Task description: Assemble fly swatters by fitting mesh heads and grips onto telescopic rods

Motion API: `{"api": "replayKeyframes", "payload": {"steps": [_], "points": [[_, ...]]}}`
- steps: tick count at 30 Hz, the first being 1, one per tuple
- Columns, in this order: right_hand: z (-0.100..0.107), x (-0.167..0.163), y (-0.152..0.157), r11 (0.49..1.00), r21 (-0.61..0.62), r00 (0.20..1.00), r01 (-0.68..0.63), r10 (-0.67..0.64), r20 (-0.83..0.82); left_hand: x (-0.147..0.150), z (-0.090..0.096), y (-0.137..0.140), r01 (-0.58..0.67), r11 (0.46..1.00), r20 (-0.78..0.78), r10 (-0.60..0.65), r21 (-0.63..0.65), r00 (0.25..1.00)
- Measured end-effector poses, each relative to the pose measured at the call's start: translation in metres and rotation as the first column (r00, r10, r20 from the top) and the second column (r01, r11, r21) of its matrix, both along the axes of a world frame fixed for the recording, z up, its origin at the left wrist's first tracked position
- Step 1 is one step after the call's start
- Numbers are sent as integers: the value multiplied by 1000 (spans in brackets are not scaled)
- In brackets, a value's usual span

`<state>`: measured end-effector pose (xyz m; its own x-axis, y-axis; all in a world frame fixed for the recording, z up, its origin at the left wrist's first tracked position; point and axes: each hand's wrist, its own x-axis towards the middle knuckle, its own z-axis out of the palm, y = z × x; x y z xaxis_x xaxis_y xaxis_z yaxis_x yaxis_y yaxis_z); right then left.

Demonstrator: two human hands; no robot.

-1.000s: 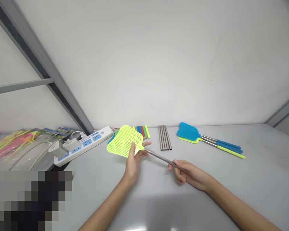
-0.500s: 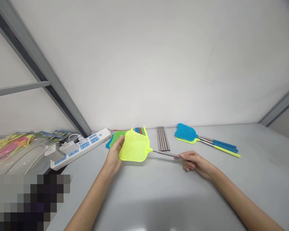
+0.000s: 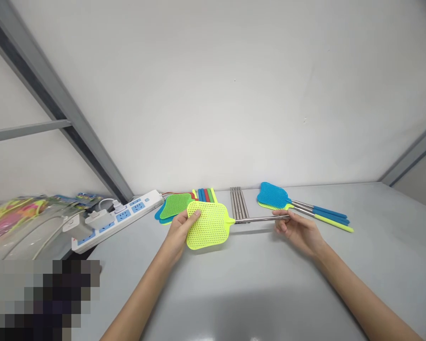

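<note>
A yellow fly swatter head (image 3: 208, 227) with a metal rod (image 3: 257, 219) in its neck is held above the grey table. My left hand (image 3: 180, 232) grips the head by its left edge, thumb on top of the mesh. The far end of the rod is between the fingers of my right hand (image 3: 298, 229). No coloured grip shows on this rod. Behind the held swatter lie loose swatter heads, a green one (image 3: 177, 206) on top of a blue one (image 3: 158, 213). Several bare metal rods (image 3: 239, 203) lie side by side behind the rod.
Several coloured grips (image 3: 205, 194) lie by the wall. At the right rest swatters with blue heads (image 3: 272, 194) and handles (image 3: 330, 214), plus a yellow-handled one (image 3: 333, 223). A white power strip (image 3: 119, 220) with plugs borders the left side, near plastic bags (image 3: 19, 222).
The yellow swatter head and rod have moved right and slightly toward me, and the rod is now nearly level. My right hand has shifted right and a little up.
</note>
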<state>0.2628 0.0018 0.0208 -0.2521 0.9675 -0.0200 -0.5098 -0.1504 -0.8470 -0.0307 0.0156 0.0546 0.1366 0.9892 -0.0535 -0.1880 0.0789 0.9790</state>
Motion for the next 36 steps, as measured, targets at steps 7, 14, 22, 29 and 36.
{"api": "replayKeyframes", "payload": {"steps": [7,14,22,29,36], "points": [[-3,-12,-2,996,-91,998,0,-6,-65,11,-7,-6,-127,979,-52,137,159,989],[12,-17,-7,991,-132,979,-17,-10,-205,13,-6,-13,-264,908,-183,334,325,924],[8,-24,-13,983,-148,987,-108,89,-132,11,-2,-11,-231,922,-126,280,311,952],[9,-19,-9,995,-92,979,33,-51,-198,14,4,-13,-169,935,-110,212,311,971],[8,-19,-8,996,-86,982,39,-54,-182,14,5,-13,-145,943,-139,193,299,971]]}}
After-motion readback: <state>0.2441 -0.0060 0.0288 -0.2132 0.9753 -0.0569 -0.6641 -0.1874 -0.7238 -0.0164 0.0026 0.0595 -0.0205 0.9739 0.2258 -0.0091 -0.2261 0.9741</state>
